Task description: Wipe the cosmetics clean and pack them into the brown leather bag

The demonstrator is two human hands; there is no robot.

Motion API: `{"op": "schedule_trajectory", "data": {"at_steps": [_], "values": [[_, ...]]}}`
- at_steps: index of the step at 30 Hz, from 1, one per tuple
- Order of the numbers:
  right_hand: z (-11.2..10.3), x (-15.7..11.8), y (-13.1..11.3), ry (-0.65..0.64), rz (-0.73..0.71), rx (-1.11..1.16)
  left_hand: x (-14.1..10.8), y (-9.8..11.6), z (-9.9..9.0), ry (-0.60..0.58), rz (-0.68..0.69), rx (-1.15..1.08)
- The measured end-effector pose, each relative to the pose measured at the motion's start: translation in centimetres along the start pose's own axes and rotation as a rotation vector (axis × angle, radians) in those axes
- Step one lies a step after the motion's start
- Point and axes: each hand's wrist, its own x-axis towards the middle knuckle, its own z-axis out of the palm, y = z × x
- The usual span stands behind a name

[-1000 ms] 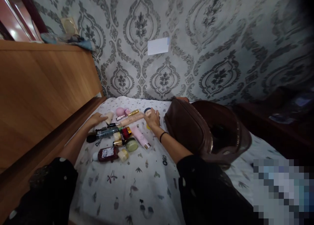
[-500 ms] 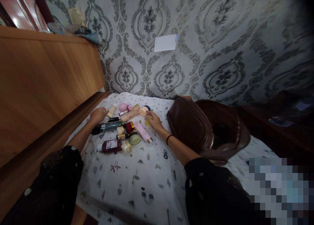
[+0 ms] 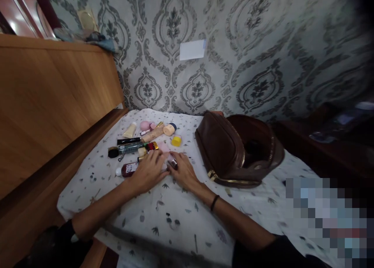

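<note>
My left hand (image 3: 150, 170) lies over the near part of a cosmetics group, fingers stretched forward and thumb apart, hiding the small jars beneath it. Against the silver-capped end of a pink squeeze tube (image 3: 163, 146) rests my right hand (image 3: 184, 170), its fingers extended and slightly bent. A dark red bottle with a white cap (image 3: 128, 169) shows left of my left hand. Beyond the fingers are a red jar with a gold lid (image 3: 152, 146), a grey-green bottle (image 3: 131, 148), a black tube (image 3: 128, 141) and a yellow container (image 3: 176, 140).
Farther back lie a cream tube (image 3: 130, 130), a pink sponge (image 3: 144, 126), a beige tube (image 3: 153, 133) and a round beige container (image 3: 169, 129). A brown zippered bag (image 3: 219, 147) stands open at the right. Wooden furniture (image 3: 58, 81) borders the left; a patterned wall rises behind.
Both hands have come nearer to me and closer together, from the group's far sides to its near part. The yellow container, earlier partly covered by my right hand, is now uncovered.
</note>
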Motion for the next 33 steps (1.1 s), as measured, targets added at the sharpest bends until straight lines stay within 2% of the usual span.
{"op": "schedule_trajectory", "data": {"at_steps": [2,5,9,12,16,19,23,25,29,33], "values": [[-0.3,-0.7,0.3,-0.017,0.025,-0.011,-0.8,0.7,1.0,-0.041,0.079,0.091],[-1.1,-1.5,0.9,0.004,0.058,0.006,-1.7,-0.3,2.1,-0.059,0.134,0.153],[-2.6,-3.6,1.3,0.003,0.037,0.066,-2.1,-2.2,2.7,-0.032,0.107,0.087],[-3.2,-5.0,1.3,0.028,0.008,0.113,-1.5,-2.5,2.5,0.005,0.003,-0.004],[-3.2,-5.3,1.7,0.036,0.045,0.149,0.0,-1.2,1.7,0.126,-0.106,-0.099],[-3.0,-5.1,2.1,0.036,0.042,0.169,0.6,0.9,1.6,0.173,-0.017,-0.125],[-2.6,-5.1,2.5,0.053,0.007,0.176,0.3,3.7,2.6,0.109,0.269,-0.045],[-2.5,-5.2,2.6,0.084,0.004,0.169,-0.1,4.6,3.0,0.059,0.331,-0.040],[-2.8,-5.1,2.3,0.062,0.042,0.113,-0.9,4.7,2.3,-0.026,0.303,-0.023],[-3.1,-3.3,1.7,0.001,0.143,0.040,-1.8,4.0,1.1,-0.113,0.272,0.012]]}}
